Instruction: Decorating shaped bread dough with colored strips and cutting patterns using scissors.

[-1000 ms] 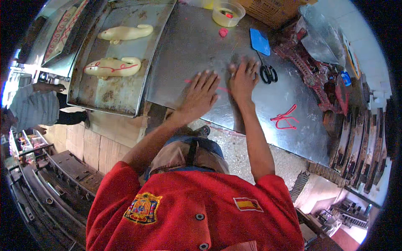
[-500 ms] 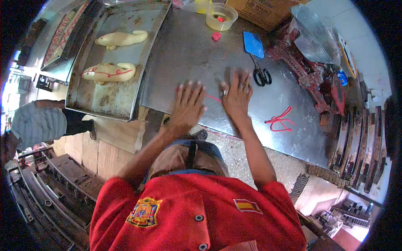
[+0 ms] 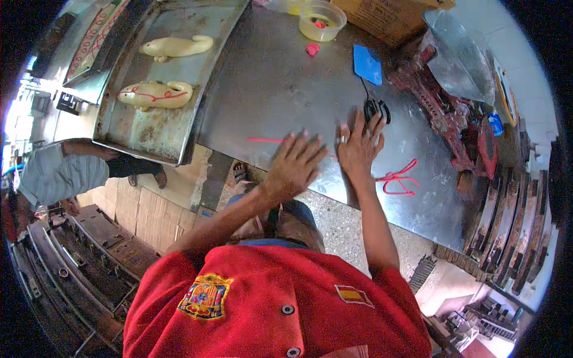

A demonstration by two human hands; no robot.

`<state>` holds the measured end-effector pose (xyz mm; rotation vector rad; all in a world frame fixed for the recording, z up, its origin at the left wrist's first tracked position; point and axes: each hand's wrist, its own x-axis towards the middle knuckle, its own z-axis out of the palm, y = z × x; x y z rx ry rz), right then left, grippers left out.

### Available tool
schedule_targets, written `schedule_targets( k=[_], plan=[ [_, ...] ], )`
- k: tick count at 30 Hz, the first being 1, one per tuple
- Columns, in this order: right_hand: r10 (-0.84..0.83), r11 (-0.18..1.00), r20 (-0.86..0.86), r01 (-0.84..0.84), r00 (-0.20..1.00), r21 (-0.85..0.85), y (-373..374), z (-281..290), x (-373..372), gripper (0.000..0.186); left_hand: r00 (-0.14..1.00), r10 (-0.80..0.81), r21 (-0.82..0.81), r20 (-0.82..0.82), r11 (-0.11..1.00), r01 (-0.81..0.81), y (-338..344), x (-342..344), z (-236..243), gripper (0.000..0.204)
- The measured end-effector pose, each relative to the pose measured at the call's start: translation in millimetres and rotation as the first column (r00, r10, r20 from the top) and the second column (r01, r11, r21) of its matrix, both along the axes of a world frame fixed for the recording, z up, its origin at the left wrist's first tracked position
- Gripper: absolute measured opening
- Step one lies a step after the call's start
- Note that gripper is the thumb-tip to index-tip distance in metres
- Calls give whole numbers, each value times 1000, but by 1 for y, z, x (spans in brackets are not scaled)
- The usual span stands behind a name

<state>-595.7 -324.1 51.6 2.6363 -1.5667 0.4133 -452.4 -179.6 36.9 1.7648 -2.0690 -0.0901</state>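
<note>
A thin red dough strand (image 3: pixel 265 139) lies across the metal table (image 3: pixel 256 83) near its front edge. Over the strand my left hand (image 3: pixel 295 161) is laid flat, fingers stretched out. My right hand (image 3: pixel 361 146), also flat with spread fingers and a ring on it, rests farther right. A faint bit of the strand shows between the hands; the rest is hidden beneath them. Just beyond my right fingertips are black-handled scissors (image 3: pixel 382 111). Several more red strands (image 3: pixel 399 179) lie in a loose bunch to the right of my right wrist.
To the left, a metal tray (image 3: pixel 149 134) carries two animal-shaped dough pieces (image 3: pixel 156 95), the nearer one trimmed in red. Toward the back are a clear tub (image 3: pixel 308 31), a red lump (image 3: pixel 312 49) and a blue scraper (image 3: pixel 367 64). Red-brown machinery (image 3: pixel 439 110) stands right. Another person (image 3: pixel 62 173) is at left.
Both hands have shifted to the right and slightly nearer to me. A longer piece of the red strand now shows to the left of my left hand.
</note>
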Motion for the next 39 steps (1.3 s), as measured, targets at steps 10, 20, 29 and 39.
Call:
schedule_targets(
  k=[10, 20, 29, 39],
  plan=[
    [-28, 999, 18, 29, 999, -25, -6, -7, -15, 63, 1000, 15, 105, 13, 994, -16, 2, 6, 4, 59],
    [-34, 998, 78, 38, 996, -58, -8, 0, -16, 65, 993, 60, 11, 99, 998, -61, -14, -13, 10, 69],
    [182, 914, 344, -288, 921, 286, 79, 31, -54, 68, 993, -86, 21, 78, 996, 85, -20, -38, 3, 65],
    [258, 960, -168, -232, 951, 159, 84, 13, -64, 81, 990, -86, 49, 115, 996, 80, -15, -34, -8, 70]
  ],
)
